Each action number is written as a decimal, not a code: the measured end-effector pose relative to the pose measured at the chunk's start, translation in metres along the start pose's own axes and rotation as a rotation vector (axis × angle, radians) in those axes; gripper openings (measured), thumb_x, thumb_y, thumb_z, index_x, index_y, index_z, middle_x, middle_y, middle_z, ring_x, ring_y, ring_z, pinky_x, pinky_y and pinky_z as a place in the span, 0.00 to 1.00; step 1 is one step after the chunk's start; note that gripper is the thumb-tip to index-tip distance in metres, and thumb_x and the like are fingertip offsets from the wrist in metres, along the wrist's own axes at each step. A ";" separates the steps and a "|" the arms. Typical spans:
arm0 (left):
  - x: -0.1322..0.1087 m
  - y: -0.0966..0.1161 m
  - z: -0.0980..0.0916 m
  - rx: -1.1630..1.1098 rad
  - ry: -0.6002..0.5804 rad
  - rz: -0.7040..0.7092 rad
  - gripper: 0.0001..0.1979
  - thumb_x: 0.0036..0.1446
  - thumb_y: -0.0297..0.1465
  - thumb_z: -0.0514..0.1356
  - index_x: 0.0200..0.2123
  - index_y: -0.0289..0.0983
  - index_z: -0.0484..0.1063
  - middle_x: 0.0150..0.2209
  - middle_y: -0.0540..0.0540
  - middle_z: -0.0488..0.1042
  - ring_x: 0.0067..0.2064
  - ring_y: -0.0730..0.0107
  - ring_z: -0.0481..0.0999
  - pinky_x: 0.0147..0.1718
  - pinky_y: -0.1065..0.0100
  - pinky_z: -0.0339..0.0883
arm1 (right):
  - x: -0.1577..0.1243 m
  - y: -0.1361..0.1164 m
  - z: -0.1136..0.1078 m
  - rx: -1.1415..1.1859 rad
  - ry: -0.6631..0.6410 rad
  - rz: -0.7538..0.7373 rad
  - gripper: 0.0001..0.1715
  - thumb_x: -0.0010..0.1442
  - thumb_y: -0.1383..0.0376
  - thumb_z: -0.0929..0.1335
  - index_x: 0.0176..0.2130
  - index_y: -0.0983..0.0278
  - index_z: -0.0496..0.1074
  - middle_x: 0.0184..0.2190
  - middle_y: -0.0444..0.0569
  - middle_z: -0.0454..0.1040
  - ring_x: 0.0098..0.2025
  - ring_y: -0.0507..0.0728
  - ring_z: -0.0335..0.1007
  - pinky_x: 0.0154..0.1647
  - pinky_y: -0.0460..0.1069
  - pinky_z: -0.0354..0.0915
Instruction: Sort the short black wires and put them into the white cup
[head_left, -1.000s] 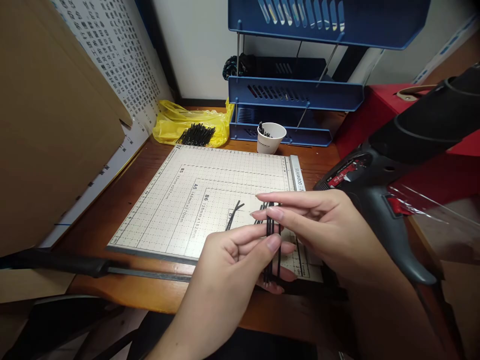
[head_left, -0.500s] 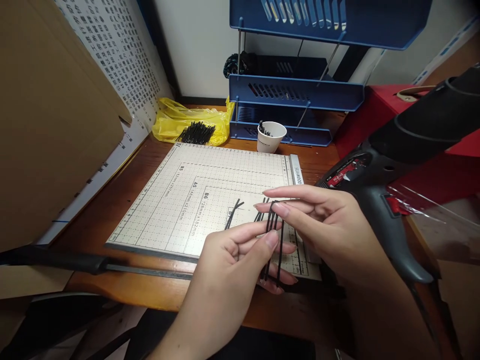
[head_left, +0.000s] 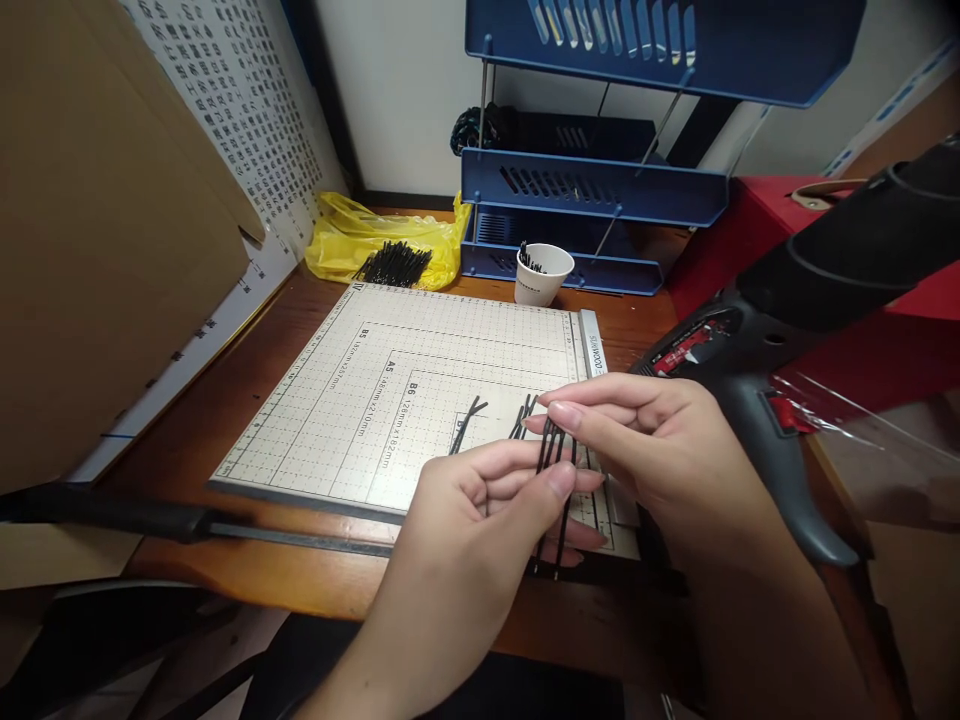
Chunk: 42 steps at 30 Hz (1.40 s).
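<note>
Both hands meet over the near right corner of a cream paper-cutter board [head_left: 420, 370]. My left hand [head_left: 487, 500] pinches a small bundle of thin black strips [head_left: 553, 455] between thumb and fingers, holding them nearly upright. My right hand [head_left: 660, 450] grips the top of the same bundle with its fingertips. A few more loose black strips [head_left: 469, 422] lie on the board just beyond my hands.
A black and grey heat gun [head_left: 795, 300] stands at the right. A white paper cup [head_left: 544, 275] with black pieces, a yellow bag [head_left: 352, 235] with many black strips [head_left: 394, 265] and blue stacked trays [head_left: 592, 185] stand behind. The cutter's black handle [head_left: 112, 515] lies at the left front.
Both hands with the bundle have shifted slightly right and down. The strips have tilted a little and my right fingers have closed lower over their tops.
</note>
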<state>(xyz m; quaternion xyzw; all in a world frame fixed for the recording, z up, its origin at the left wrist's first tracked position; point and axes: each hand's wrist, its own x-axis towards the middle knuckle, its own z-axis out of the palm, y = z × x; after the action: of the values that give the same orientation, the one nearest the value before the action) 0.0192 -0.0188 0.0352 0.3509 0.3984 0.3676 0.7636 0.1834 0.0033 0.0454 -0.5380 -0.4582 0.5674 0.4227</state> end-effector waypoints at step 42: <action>0.002 0.014 -0.005 -0.077 -0.186 -0.127 0.10 0.69 0.32 0.63 0.41 0.35 0.84 0.27 0.46 0.82 0.27 0.77 0.79 0.26 0.82 0.73 | 0.000 0.002 -0.004 0.141 -0.163 0.068 0.05 0.53 0.63 0.79 0.32 0.62 0.83 0.22 0.44 0.75 0.24 0.46 0.68 0.24 0.37 0.64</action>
<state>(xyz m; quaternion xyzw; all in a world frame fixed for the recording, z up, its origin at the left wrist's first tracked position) 0.0116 -0.0093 0.0438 0.3278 0.3326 0.2993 0.8321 0.1873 0.0028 0.0431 -0.4742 -0.4315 0.6541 0.4014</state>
